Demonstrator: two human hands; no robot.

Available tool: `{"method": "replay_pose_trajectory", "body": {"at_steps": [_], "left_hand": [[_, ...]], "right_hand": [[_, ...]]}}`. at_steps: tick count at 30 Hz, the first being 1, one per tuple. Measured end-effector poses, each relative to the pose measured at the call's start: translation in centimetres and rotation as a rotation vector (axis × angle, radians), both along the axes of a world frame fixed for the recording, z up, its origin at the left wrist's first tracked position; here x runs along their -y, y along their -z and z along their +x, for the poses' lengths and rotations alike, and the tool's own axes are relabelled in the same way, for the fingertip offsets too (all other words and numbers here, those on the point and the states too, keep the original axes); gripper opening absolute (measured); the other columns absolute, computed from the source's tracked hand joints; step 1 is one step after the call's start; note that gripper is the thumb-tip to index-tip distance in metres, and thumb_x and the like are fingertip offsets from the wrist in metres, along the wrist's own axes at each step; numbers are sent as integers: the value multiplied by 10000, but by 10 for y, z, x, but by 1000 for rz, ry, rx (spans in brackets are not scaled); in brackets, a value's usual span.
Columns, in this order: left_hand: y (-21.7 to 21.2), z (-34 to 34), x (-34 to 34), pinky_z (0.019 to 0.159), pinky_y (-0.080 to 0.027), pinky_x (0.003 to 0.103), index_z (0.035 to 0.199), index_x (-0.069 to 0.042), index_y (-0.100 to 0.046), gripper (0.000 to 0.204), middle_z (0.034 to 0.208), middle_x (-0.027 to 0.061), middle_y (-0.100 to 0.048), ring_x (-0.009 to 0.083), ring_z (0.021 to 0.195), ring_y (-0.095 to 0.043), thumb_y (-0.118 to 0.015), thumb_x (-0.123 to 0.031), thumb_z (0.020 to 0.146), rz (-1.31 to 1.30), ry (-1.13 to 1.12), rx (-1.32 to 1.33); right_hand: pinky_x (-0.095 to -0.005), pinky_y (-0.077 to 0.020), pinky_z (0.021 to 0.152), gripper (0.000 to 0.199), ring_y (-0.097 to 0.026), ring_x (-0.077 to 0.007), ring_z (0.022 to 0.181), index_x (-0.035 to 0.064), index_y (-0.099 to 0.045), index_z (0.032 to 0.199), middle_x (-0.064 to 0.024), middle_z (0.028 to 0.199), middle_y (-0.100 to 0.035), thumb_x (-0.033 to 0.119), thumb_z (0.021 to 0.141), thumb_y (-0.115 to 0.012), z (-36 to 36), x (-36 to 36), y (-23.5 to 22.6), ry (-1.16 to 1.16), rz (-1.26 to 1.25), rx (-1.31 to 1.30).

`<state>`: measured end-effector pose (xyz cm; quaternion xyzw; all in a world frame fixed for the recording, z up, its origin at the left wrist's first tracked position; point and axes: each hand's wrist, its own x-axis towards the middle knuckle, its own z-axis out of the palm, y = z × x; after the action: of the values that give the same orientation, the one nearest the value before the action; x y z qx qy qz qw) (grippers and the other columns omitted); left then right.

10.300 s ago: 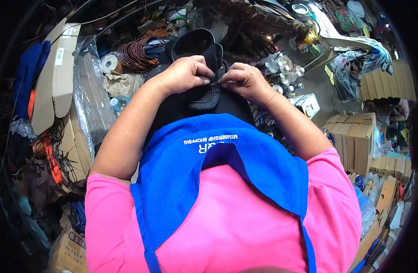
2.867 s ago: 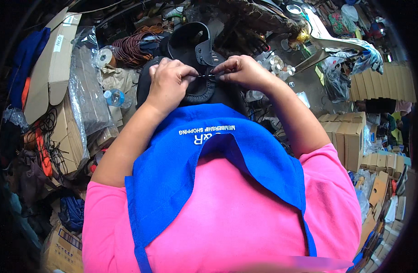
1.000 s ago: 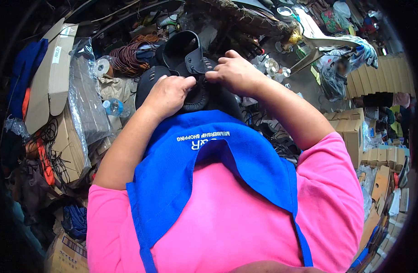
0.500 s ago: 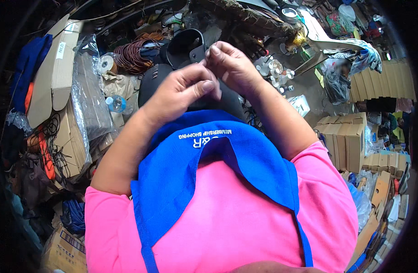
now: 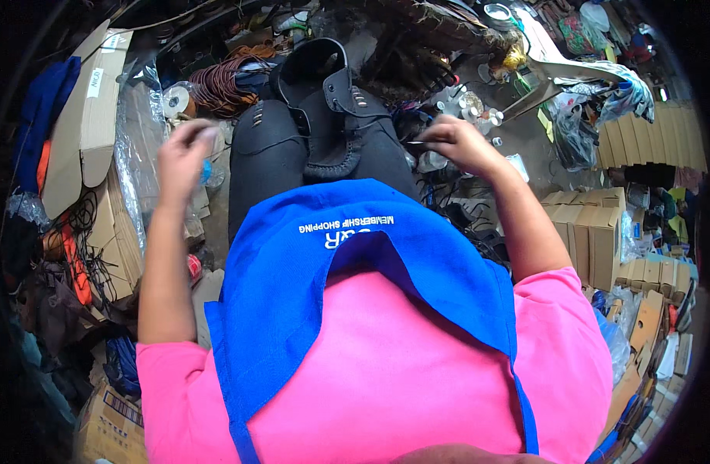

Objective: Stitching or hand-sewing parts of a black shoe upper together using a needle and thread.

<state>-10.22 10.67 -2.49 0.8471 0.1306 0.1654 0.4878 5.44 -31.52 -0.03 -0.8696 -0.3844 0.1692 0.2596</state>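
Observation:
A black shoe (image 5: 332, 116) with its collar standing up rests between my black-clad thighs; a row of stitching runs along its toe, which points toward me. Dark thread trails from it across both thighs. My left hand (image 5: 183, 162), smeared by motion, is out to the left with its fingers drawn together; what they hold is too blurred to make out. Off to the shoe's right, my right hand (image 5: 462, 145) pinches a thin, shiny, needle-like piece (image 5: 417, 143) that points back at the shoe. Neither hand touches the shoe.
Small bottles (image 5: 479, 108) stand on the floor beyond my right hand. On the left are flattened cardboard (image 5: 80, 124), a tape roll (image 5: 175, 100) and a coil of reddish cord (image 5: 216, 85). Cardboard boxes (image 5: 587, 224) are stacked at the right. A blue apron (image 5: 293, 271) covers my lap.
My hands were close together above the shoe; they have swung apart, the left one outward to the left and the right one to the right. The shoe now shows fully.

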Motion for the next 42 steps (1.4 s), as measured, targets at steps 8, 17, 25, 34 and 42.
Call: {"method": "replay_pose_trajectory", "body": {"at_steps": [8, 17, 25, 34, 42], "left_hand": [[-26, 84, 115, 880, -452, 318, 1244, -85, -481, 706, 1050, 136, -620, 251, 1013, -591, -804, -194, 626, 59, 443, -87], [-13, 105, 112, 852, -462, 315, 913, -72, -696, 286, 963, 76, -609, 215, 943, -593, -779, -152, 651, -86, 683, -194], [-25, 97, 108, 870, -457, 315, 997, -81, -686, 256, 1009, 79, -606, 237, 968, -592, -687, -94, 741, 170, 869, -171], [-27, 93, 109, 876, -460, 347, 998, -67, -680, 260, 1043, 119, -591, 285, 1002, -582, -653, -76, 740, 328, 913, -184], [-27, 98, 113, 799, -484, 364, 834, -41, -676, 162, 899, 130, -597, 318, 891, -595, -669, -75, 676, 516, 728, -80]], "right_hand": [[-285, -485, 724, 108, -613, -168, 799, 45, -666, 862, -64, 821, -612, 38, 755, -676, 3, -96, -26, -81, 176, 16], [-280, -489, 713, 145, -608, -172, 789, 68, -679, 850, -40, 816, -582, 5, 720, -673, 5, -91, -9, -149, 217, -80], [-290, -484, 678, 184, -602, -188, 768, 113, -697, 870, -49, 821, -567, 12, 716, -691, -21, -82, 3, -52, 317, 58], [-397, -477, 681, 167, -609, -287, 798, 112, -682, 865, -114, 864, -590, 90, 715, -612, -36, -92, -33, -282, 56, 473], [-395, -448, 746, 137, -596, -286, 838, 81, -653, 807, -134, 844, -569, 141, 766, -537, -35, -123, -43, -420, -267, 572]]}}
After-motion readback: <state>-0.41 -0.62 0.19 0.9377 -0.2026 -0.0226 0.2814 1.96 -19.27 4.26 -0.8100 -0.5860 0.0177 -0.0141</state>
